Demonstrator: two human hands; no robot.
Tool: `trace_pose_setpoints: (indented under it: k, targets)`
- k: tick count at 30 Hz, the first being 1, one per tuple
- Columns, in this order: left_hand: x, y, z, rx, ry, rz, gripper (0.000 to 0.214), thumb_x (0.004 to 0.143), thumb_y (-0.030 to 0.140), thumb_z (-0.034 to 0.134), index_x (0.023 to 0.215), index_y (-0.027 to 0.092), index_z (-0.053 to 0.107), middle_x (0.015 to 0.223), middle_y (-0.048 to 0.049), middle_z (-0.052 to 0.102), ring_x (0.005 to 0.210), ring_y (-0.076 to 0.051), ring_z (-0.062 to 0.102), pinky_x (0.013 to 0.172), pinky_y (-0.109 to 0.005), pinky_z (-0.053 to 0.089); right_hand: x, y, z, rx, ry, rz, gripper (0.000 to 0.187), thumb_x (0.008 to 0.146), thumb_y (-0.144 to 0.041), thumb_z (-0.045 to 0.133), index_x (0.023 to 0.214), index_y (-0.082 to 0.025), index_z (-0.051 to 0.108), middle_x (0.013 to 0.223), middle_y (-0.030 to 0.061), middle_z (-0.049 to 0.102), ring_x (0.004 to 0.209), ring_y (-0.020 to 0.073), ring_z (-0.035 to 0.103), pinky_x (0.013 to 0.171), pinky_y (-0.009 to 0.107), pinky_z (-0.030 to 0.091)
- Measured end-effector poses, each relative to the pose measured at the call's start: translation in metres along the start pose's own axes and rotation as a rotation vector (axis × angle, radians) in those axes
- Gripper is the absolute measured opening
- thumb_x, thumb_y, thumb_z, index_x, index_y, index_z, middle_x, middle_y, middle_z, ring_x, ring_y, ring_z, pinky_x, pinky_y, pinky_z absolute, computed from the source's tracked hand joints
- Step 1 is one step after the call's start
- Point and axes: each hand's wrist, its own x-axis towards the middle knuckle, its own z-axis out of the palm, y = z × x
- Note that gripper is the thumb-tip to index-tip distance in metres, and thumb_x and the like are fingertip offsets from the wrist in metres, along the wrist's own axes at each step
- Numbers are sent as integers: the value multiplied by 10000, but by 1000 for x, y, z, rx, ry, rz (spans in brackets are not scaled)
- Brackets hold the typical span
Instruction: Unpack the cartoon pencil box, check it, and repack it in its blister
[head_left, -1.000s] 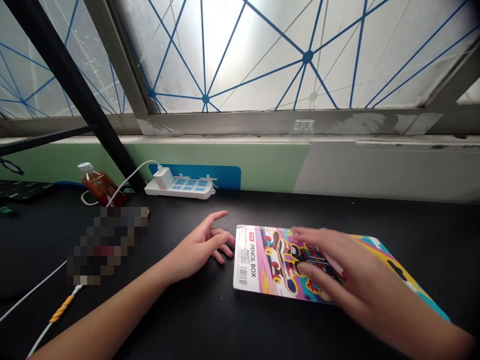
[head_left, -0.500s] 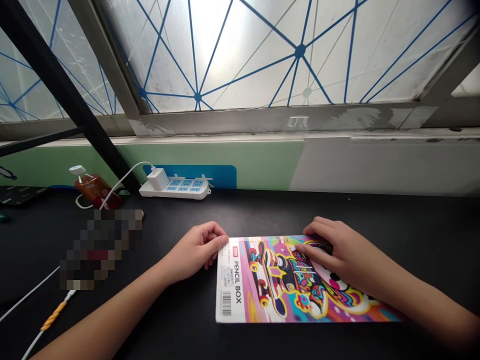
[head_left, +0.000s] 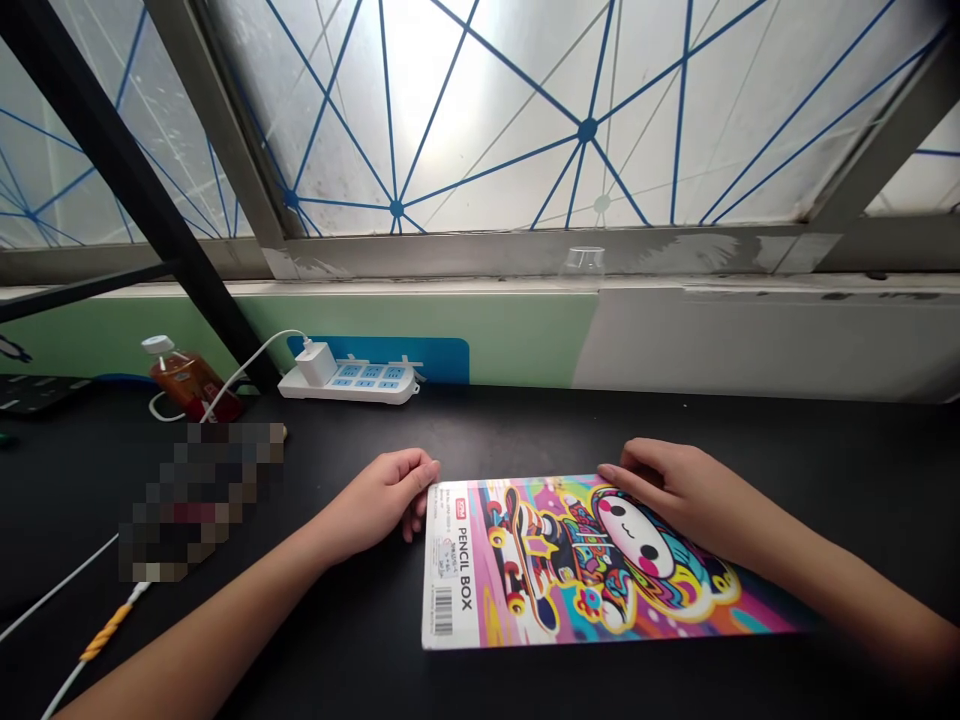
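1. Your left hand (head_left: 382, 495) sits at lower centre of the frame, fingers loosely curled, fingertips touching the short left edge of the pencil box (head_left: 570, 565). You cannot tell from this view whether the hand is closing on the box.
2. Your right hand (head_left: 675, 490) is open, its fingers lying flat across the top edge of the box near the upper right corner; it is not wrapped around the box.
3. The box lies flat on the black bench top (head_left: 525, 420), at lower centre, between your hands. Its cover shows a cartoon figure on a skateboard. A white strip at the left end carries the words "PENCIL BOX" and a barcode (head_left: 443, 610). Your right forearm covers its far right end.
4. Left of your left hand lies a pixelated, unreadable object (head_left: 199, 500). A white cable with an orange wrap (head_left: 105, 632) runs along the lower left.
5. At the back of the bench stands a white power strip (head_left: 349, 383) with a white charger (head_left: 318, 364) plugged in. To its left, at the left of the frame, is a bottle of orange-brown liquid (head_left: 187, 385) with a white cap.
6. Above, a small clear glass (head_left: 583, 262) stands on the sill beneath a frosted window (head_left: 487, 110) crossed by blue lines.
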Motion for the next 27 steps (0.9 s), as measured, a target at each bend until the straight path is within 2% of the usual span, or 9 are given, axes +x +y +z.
trace_pose_setpoints:
  k: [6, 11, 14, 18, 20, 23, 27]
  targets:
    - [-6, 9, -13, 57, -152, -7, 486, 894, 666, 748, 891, 191, 648, 768, -22, 726, 629, -160, 630, 608, -268, 478, -3, -6, 5, 37, 26, 4, 546, 989, -709, 459, 663, -275, 518, 640, 26, 639, 584, 206, 567, 539, 332, 380]
    - [-8, 10, -20, 101, -186, -1, 528, 939, 710, 667, 835, 194, 618, 718, 4, 657, 636, -164, 617, 618, -277, 489, -4, -4, 0, 31, -2, 18, 561, 985, -716, 463, 656, -266, 525, 647, 26, 649, 581, 199, 566, 535, 326, 368]
    - [-6, 7, -20, 75, -164, -2, 558, 920, 737, 678, 795, 201, 580, 696, 19, 631, 612, -159, 619, 603, -276, 500, -2, 9, -8, 150, -138, 56, 533, 951, -728, 544, 706, -257, 587, 695, 19, 689, 634, 207, 613, 546, 313, 398]
    - [-3, 2, -19, 30, -113, -4, 569, 904, 758, 685, 828, 207, 568, 706, 14, 664, 586, -158, 638, 563, -269, 511, 2, 31, -21, 535, -387, 81, 406, 789, -609, 837, 781, -244, 660, 798, 12, 747, 736, 227, 696, 583, 288, 488]
    - [-2, 0, -17, 11, -85, -3, 563, 912, 757, 675, 840, 212, 554, 706, 8, 683, 571, -158, 645, 541, -262, 507, 5, 37, -25, 713, -455, 95, 380, 725, -545, 912, 804, -236, 704, 852, 23, 782, 775, 241, 729, 613, 291, 532]
    - [-2, -1, -14, -30, -40, 1, 548, 937, 745, 652, 840, 217, 541, 680, 14, 679, 541, -150, 641, 510, -247, 497, 7, 38, -23, 829, -443, 133, 395, 696, -528, 942, 805, -226, 713, 846, 35, 803, 767, 250, 757, 624, 301, 563]
    - [-1, -3, -14, -117, 16, 14, 554, 935, 760, 644, 843, 229, 515, 689, 15, 674, 602, -175, 692, 495, -236, 508, 7, 27, -8, 925, -314, 192, 466, 698, -604, 919, 853, -236, 680, 855, 56, 828, 769, 278, 791, 637, 339, 602]
